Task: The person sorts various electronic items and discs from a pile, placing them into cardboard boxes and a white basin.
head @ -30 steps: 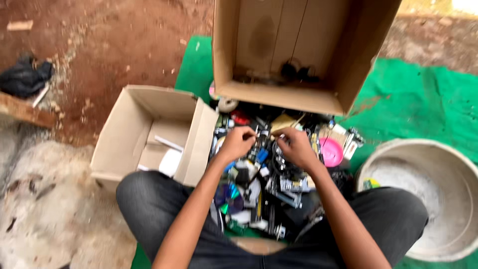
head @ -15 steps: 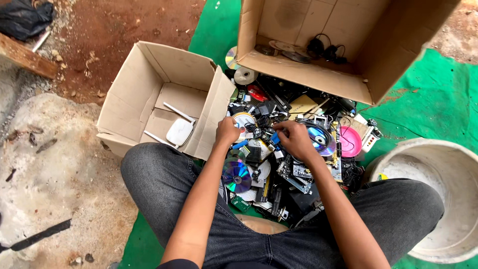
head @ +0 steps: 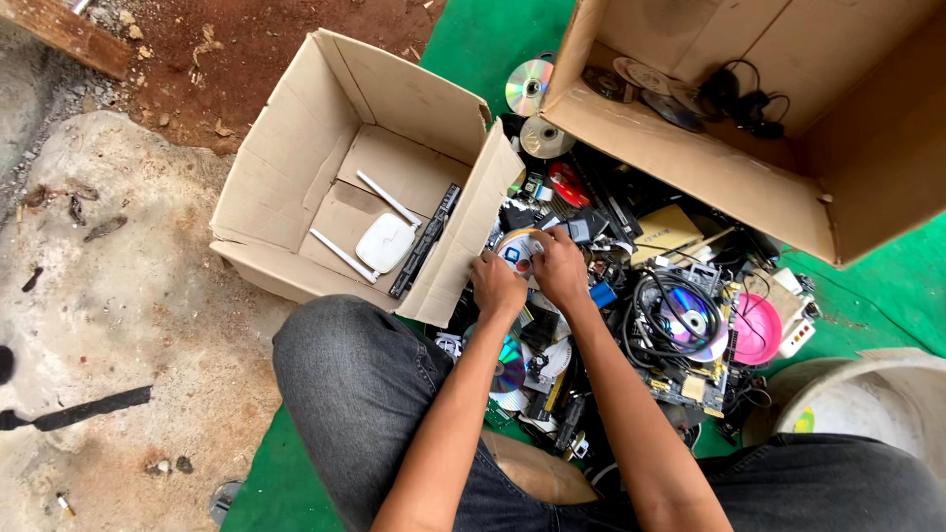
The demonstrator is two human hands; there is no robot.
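Both hands meet on a white disc [head: 516,246] at the pile's left edge, touching the small box's [head: 296,187] right flap. Left hand [head: 498,286] fingers curl under its near rim; right hand [head: 558,268] pinches the far rim. Best to lift flat by the edges, clear of the tangled black cables [head: 675,315] and circuit board [head: 690,379] to the right.

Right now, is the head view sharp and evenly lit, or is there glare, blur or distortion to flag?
Head view: soft, even daylight, no hard shadows; both hands, left and right, are sharp on a disc; rainbow glare on a second disc by the large box; box edges bow a little near the frame borders.
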